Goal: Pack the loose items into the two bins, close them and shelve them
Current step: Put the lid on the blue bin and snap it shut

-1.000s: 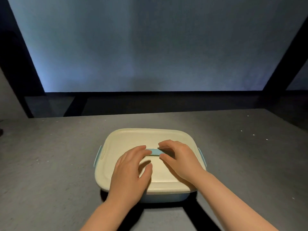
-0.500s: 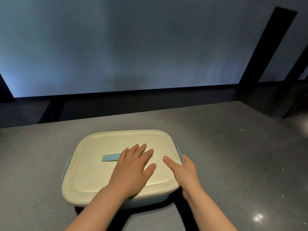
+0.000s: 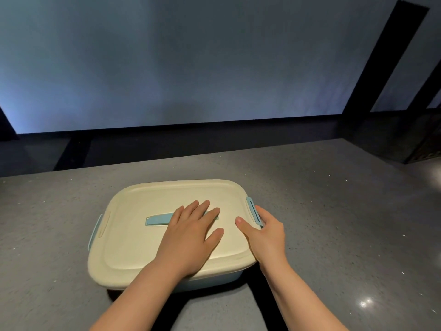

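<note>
Bin (image 3: pixel 210 281) sits on the grey countertop (image 3: pixel 334 211), cream lid (image 3: pixel 143 237) on. Your left hand (image 3: pixel 191 235) lies flat, fingers straight, covering part of the blue lid handle (image 3: pixel 157 220). Your right hand (image 3: pixel 267 232) grips the right-side blue latch (image 3: pixel 253 209), thumb on the lid.

obstacle: lidded bin (image 3: pixel 152 240) mid-counter | free: grey counter (image 3: pixel 334 211) all around it

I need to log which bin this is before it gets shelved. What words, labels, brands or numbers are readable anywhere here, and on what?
None can be read.
Cream lid: plain, no print or sticker showing.
Blue handle strip: no marking visible.
Blue side clips: no text.
Left hand covers part of the lid, so anything beneath it is hidden.
</note>
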The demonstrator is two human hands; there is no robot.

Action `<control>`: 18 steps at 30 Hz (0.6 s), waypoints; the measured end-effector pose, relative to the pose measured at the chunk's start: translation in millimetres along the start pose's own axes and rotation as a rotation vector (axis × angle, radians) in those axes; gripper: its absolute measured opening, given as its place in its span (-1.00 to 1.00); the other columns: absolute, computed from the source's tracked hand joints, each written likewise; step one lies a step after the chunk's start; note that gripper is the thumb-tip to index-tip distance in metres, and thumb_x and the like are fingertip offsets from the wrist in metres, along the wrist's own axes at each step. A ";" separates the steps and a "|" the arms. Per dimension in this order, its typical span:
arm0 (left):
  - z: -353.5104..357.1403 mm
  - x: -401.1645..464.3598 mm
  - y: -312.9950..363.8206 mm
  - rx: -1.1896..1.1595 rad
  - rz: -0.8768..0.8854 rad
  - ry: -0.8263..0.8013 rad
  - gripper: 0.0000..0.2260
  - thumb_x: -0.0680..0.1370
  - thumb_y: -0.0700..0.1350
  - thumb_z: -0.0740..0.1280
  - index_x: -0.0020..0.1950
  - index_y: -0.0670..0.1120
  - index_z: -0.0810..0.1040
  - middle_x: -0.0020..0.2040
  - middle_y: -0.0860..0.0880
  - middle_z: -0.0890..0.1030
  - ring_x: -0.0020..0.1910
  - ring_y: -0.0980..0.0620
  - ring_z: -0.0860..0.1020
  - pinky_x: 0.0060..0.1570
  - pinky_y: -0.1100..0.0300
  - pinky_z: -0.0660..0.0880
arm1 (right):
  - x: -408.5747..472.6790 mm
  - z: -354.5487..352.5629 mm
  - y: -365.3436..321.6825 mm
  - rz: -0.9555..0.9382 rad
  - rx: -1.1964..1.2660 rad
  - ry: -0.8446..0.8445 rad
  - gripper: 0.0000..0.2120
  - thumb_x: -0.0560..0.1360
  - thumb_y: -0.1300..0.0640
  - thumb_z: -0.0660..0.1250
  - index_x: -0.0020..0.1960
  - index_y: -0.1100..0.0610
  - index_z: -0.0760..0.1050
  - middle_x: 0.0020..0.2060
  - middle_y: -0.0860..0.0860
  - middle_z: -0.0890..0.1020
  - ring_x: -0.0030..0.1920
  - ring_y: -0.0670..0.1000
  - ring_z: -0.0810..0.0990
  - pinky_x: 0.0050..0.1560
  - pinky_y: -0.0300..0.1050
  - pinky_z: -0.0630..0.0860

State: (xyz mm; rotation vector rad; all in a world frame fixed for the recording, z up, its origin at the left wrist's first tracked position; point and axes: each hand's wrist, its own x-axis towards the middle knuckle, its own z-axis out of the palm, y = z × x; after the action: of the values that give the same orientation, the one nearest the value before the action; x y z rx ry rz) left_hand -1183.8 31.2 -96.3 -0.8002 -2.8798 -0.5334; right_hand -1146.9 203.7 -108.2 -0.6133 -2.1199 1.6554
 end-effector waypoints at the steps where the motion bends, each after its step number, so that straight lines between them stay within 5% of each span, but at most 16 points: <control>1: -0.1 0.2 0.2 0.002 0.000 -0.002 -0.53 0.57 0.26 -0.03 0.48 0.23 0.13 0.55 0.15 0.06 0.52 0.10 -0.05 0.45 0.12 -0.19 | 0.6 -0.9 -0.1 -0.005 -0.013 -0.004 -0.67 0.36 0.11 0.54 0.03 -0.14 0.52 -0.18 -0.35 0.56 -0.19 -0.35 0.56 -0.27 -0.49 0.41; 5: 0.5 1.5 1.0 0.014 -0.003 -0.003 -0.53 0.58 0.25 -0.03 0.48 0.21 0.14 0.55 0.14 0.07 0.52 0.08 -0.04 0.46 0.10 -0.16 | 3.6 -6.2 -3.3 -0.043 -0.081 -0.039 -0.70 0.37 0.15 0.53 -0.15 -0.22 0.52 -0.39 -0.41 0.58 -0.26 -0.41 0.57 -0.36 -0.53 0.41; 8: 1.0 1.9 2.1 0.021 -0.007 -0.005 -0.53 0.58 0.24 -0.03 0.48 0.20 0.15 0.55 0.13 0.08 0.52 0.07 -0.03 0.46 0.09 -0.16 | 2.5 -7.6 -7.8 -0.084 -0.167 -0.036 -0.75 0.38 0.11 0.51 0.03 -0.10 0.63 -0.41 -0.43 0.53 -0.29 -0.44 0.53 -0.38 -0.56 0.37; 11: -1.6 2.0 3.9 0.013 -0.006 -0.011 -0.55 0.59 0.23 -0.01 0.48 0.19 0.16 0.54 0.13 0.10 0.52 0.07 -0.02 0.45 0.09 -0.17 | -1.4 -8.1 -14.1 -0.100 -0.276 -0.047 -0.65 0.44 0.05 0.46 0.23 -0.01 0.58 -0.22 -0.35 0.57 -0.19 -0.35 0.54 -0.34 -0.51 0.38; 14: -9.0 -3.1 4.0 -0.071 -0.026 0.062 -0.60 0.59 0.14 0.08 0.44 0.16 0.26 0.52 0.13 0.18 0.50 0.11 0.06 0.44 0.14 -0.18 | -8.7 -5.8 -20.1 -0.162 -0.523 -0.096 -0.53 0.55 0.02 0.33 0.43 0.00 0.38 0.23 -0.13 0.56 0.24 -0.11 0.50 0.18 -0.22 0.46; 16: -18.0 -13.9 -4.0 -0.174 -0.128 0.172 -0.63 0.59 0.07 0.14 0.41 0.15 0.31 0.50 0.15 0.22 0.47 0.14 0.13 0.43 0.21 -0.14 | -15.6 4.7 -26.4 -0.363 -0.755 -0.135 -0.49 0.60 0.04 0.24 0.52 -0.02 0.22 0.47 -0.08 0.31 0.50 -0.03 0.19 0.48 -0.08 0.13; 18: -26.5 -32.6 -19.7 -0.212 -0.257 0.271 -0.62 0.59 0.01 0.17 0.42 0.13 0.31 0.51 0.14 0.20 0.46 0.14 0.13 0.43 0.24 -0.13 | -24.3 23.9 -32.9 -0.515 -0.863 -0.254 -0.49 0.62 -0.02 0.16 0.54 -0.08 0.12 0.54 -0.08 0.16 0.54 -0.04 0.05 0.52 -0.07 -0.11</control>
State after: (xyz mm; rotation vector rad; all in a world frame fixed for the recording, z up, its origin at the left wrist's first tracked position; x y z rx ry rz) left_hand -1165.9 -9.8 -83.9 -0.3445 -2.7141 -0.9098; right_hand -1143.1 164.1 -82.5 -0.0316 -2.8347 0.5239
